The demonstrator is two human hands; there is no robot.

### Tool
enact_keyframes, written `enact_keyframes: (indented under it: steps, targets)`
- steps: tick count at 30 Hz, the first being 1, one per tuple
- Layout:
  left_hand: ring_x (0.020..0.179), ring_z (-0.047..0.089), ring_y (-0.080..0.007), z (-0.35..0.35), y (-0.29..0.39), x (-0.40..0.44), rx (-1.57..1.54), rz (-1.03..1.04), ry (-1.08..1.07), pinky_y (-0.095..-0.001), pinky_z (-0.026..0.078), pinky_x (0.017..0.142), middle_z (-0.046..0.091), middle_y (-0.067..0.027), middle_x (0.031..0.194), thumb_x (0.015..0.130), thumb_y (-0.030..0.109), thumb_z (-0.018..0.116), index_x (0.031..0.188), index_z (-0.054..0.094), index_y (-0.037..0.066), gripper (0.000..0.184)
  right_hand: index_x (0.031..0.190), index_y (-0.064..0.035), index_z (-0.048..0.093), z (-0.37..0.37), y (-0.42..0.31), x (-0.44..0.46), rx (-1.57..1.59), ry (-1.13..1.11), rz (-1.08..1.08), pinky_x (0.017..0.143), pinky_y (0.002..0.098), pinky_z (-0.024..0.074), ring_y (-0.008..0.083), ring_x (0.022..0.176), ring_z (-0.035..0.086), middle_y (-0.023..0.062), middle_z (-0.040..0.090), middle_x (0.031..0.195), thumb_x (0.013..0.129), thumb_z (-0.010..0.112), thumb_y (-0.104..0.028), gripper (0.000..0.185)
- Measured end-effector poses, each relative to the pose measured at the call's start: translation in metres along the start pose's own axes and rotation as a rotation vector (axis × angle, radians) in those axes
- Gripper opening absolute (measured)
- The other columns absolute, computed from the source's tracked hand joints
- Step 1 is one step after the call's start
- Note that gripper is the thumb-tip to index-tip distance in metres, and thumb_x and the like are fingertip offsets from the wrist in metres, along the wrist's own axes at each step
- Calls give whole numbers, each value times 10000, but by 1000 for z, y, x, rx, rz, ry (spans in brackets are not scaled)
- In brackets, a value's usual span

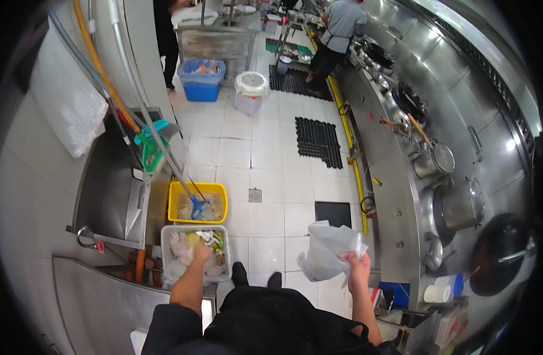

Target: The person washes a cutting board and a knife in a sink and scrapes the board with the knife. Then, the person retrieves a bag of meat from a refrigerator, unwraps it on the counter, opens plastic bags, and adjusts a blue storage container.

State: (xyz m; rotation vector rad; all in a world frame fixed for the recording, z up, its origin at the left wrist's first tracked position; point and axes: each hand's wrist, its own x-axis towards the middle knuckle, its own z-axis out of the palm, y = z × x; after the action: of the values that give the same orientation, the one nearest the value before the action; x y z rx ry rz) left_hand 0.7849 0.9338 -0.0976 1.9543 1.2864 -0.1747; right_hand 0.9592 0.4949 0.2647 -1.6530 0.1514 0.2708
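My right hand (358, 266) is closed on a crumpled white plastic bag (326, 251), which hangs over the floor to the right of my feet. On the other side, my left hand (203, 253) is down at a grey waste bin (229, 269). Its fingers look closed, but whatever they hold is hidden. A clear plastic liner and mixed scraps (215, 239), some green and yellow, fill the bin.
Behind the grey bin stands a yellow mop bucket (225, 192) with mop handles leaning over it. Steel stoves with a stockpot (461, 207) and a wok (501, 254) line the right. Farther off are a blue bin (201, 92), a white-lidded bucket (250, 102) and a person (339, 35).
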Motion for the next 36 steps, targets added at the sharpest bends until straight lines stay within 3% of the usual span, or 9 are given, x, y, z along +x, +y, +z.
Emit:
enact_keyframes:
  steps: [7, 12, 17, 21, 24, 27, 29, 31, 36]
  targets:
    - [1273, 506, -174, -7, 236, -160, -708, 417, -694, -364, 377, 1069, 609, -72, 1339, 956, 512, 575, 1348, 585, 51, 606, 1268, -18, 580, 36, -81, -24, 202, -308, 4, 876, 332, 517, 177, 964, 660, 83, 691, 1123, 975, 574, -103, 305]
    - [1206, 553, -185, -35, 307, -231, -1091, 486, -1161, -367, 397, 1066, 618, -67, 1294, 978, 306, 623, 1359, 550, 27, 477, 1267, -27, 568, -22, -96, -13, 378, -171, -214, 862, 349, 540, 179, 977, 661, 79, 682, 1114, 974, 575, -110, 304]
    - [970, 646, -136, -51, 301, -241, -1010, 482, -1136, -304, 490, 923, 700, -45, 1039, 964, 140, 644, 1042, 699, 34, 142, 1300, -15, 543, -86, -45, 6, 365, -7, -148, 867, 344, 538, 196, 985, 661, 83, 670, 1145, 967, 591, -85, 343]
    - [996, 642, -169, -43, 294, -241, -1047, 439, -1104, -323, 505, 887, 698, -61, 1013, 931, 142, 681, 1048, 677, 34, 159, 1341, -6, 501, -96, 2, 19, 430, 14, -84, 914, 377, 520, 242, 1094, 622, 119, 619, 1251, 911, 683, -107, 477]
    - [916, 662, -169, -43, 313, -278, -1104, 167, -764, -312, 532, 834, 690, -57, 976, 937, 153, 687, 1035, 653, 44, 151, 1324, -17, 503, -81, -19, -11, -588, 612, -695, 1047, 460, 404, 356, 1244, 502, 186, 535, 1326, 690, 861, -158, 741]
    - [914, 662, -187, -34, 314, -296, -1222, 109, -740, -333, 538, 823, 689, -72, 992, 927, 157, 699, 1067, 638, 38, 194, 1075, -35, 638, -60, -26, -27, -676, 366, -1015, 827, 394, 491, 290, 966, 599, 120, 623, 1063, 724, 841, -217, 444]
    - [913, 660, -193, -20, 308, -306, -1183, 295, -698, -335, 531, 838, 682, -85, 1014, 935, 159, 686, 1050, 636, 37, 176, 1003, -45, 642, -25, -14, -35, -252, -297, -533, 707, 344, 493, 191, 855, 588, 83, 615, 959, 764, 831, -206, 344]
    - [922, 656, -194, -12, 307, -312, -1071, 341, -783, -336, 522, 858, 680, -90, 1020, 936, 172, 685, 1056, 637, 33, 189, 910, -50, 628, -2, 3, -33, -150, -498, -583, 664, 306, 477, 124, 772, 544, 29, 588, 836, 799, 814, -179, 252]
    - [967, 630, -200, -30, 297, -275, -1180, 213, -1085, -378, 496, 907, 672, -89, 1013, 975, 262, 623, 1028, 641, 18, 251, 849, -60, 582, -40, 39, 12, 46, -277, -454, 628, 298, 503, 115, 645, 543, -9, 559, 668, 777, 799, -92, 230]
